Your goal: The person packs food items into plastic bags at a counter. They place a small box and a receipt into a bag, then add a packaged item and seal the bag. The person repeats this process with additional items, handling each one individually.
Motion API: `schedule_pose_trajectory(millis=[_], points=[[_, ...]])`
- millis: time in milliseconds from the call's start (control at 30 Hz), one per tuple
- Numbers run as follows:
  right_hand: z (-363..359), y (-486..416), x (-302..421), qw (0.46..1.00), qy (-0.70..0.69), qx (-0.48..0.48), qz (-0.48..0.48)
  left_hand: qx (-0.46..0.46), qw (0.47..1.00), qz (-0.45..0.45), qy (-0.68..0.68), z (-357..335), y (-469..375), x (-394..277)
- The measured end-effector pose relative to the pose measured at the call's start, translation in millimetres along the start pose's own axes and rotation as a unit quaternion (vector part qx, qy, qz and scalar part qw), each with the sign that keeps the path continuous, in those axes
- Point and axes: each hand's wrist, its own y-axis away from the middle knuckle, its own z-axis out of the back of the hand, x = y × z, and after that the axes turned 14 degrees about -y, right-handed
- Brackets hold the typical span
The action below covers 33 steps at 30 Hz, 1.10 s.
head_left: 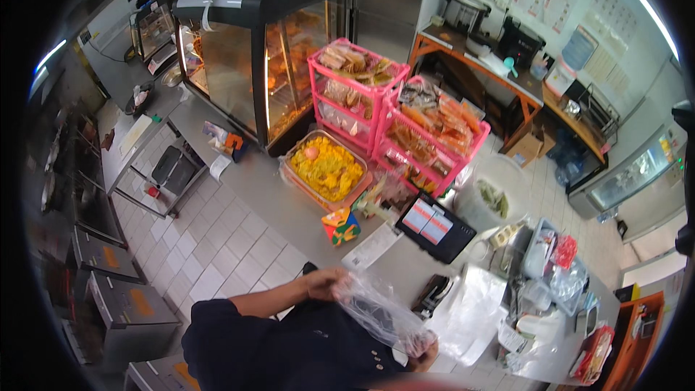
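A clear plastic bag (377,309) is stretched between my two hands in front of my dark shirt. My left hand (327,284) grips its upper left end. At its lower right end, my right hand (424,355) is closed on the bunched plastic. Just beyond lie a long paper slip (372,246), a small colourful carton (341,227) and a dark tablet (436,227) on the steel counter. A stack of white plastic bags (469,315) lies to the right of my right hand, with a black stapler-like object (433,294) beside it.
A metal tray of yellow food (328,168) stands across the counter (255,184). Behind it are pink basket racks (347,92) with packets and a glass food warmer (228,65). A clear bucket (497,174) and a blue basket (535,244) stand to the right.
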Motion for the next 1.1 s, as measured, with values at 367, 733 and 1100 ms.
schedule_pose_trajectory(millis=[367,733,1100], points=[[-13,-62,34,0.999,-0.026,-0.011,0.038,0.040,0.964,0.036,-0.261,-17,-56,-39],[-48,-113,-14,0.690,0.686,-0.039,0.228,-0.344,0.760,0.047,-0.549,30,-131,-4],[37,-187,-49,0.342,0.937,-0.063,-0.020,-0.323,0.260,-0.200,-0.888,56,-122,12]])
